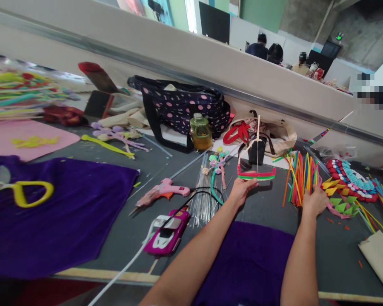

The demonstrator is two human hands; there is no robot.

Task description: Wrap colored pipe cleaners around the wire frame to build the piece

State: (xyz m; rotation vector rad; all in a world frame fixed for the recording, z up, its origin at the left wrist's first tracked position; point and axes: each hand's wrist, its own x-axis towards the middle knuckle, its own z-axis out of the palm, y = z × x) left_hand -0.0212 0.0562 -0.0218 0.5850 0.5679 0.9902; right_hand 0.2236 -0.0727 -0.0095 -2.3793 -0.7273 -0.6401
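Observation:
My left hand (241,189) holds a small craft piece (255,173) of red, green and pink strips with a pale stick rising from its middle, a little above the grey table (268,208). My right hand (314,200) rests on a pile of coloured strips (300,176) at the right, fingers on their lower ends; whether it grips any strip I cannot tell. A purple cloth (247,263) lies between my forearms at the table's front edge.
A pink glue gun (164,190), a magenta phone (167,231) with cable and a bundle of clear sticks (204,199) lie left of my left arm. A large purple cloth (60,212), polka-dot bag (185,108), green jar (200,132) and folded paper ornaments (351,182) surround them. People sit beyond the partition.

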